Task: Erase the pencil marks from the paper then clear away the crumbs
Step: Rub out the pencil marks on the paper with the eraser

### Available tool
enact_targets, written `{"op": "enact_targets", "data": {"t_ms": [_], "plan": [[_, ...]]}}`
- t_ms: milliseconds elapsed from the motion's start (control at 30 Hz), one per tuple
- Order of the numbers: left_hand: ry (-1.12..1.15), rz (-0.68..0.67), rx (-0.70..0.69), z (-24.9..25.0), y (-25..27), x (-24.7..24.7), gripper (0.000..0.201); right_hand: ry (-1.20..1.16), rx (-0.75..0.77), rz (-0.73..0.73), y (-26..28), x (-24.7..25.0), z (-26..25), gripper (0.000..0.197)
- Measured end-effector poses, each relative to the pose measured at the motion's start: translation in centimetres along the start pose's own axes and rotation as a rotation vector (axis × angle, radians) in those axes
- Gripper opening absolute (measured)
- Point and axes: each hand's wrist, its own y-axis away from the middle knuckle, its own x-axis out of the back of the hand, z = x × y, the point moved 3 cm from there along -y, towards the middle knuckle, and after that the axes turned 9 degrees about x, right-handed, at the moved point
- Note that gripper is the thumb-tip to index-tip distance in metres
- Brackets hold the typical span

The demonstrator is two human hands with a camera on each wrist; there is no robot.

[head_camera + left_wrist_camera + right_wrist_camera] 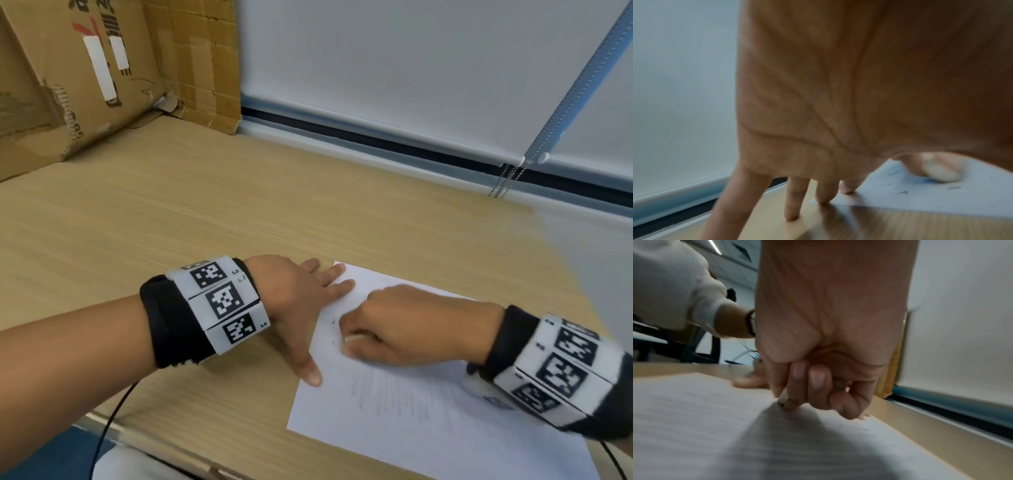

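Inspector: Nearest, at five o'clock?
Clerk: Right hand [404,329], fingers curled round a pale eraser [784,397], pressing it on the paper [428,418].
Inspector: Further out, ten o'clock?
Clerk: Left hand [294,298], fingers spread flat on the sheet's corner and the table [205,192]. Pencil marks [902,192] lie between the hands.
Inspector: Risk?
Clerk: Hard rubbing may crease the paper should that hold slip.

Light wood-grain table [205,212], white paper [428,421] lying flat near its front edge, cardboard box [68,78] at far left corner
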Motion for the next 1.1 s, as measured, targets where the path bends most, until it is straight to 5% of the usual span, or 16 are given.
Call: {"op": "enact_targets", "data": {"t_ms": [233,400,833,967,1100], "plan": [[0.005,0.002,0.028,-0.2,-0.3,-0.1,0.151,0.038,-0.185,0.085,-1.5,1.3,5.0,0.034],[-0.013,0.006,0.013,-0.1,0.1,0.2,0.147,-0.004,-0.088,0.007,-1.5,0.7,3.6,0.032],[0.007,-0.01,0.009,0.1,0.3,0.5,0.148,0.027,-0.145,0.08,-2.4,1.8,5.0,0.025],[0.005,-0.01,0.0,0.1,0.2,0.4,0.147,0.045,-0.035,0.042,-2.3,1.1,2.7,0.023],[-0.01,-0.015,0.017,0.1,0.3,0.4,0.147,0.025,-0.157,0.049,-1.8,2.0,5.0,0.027]]}}
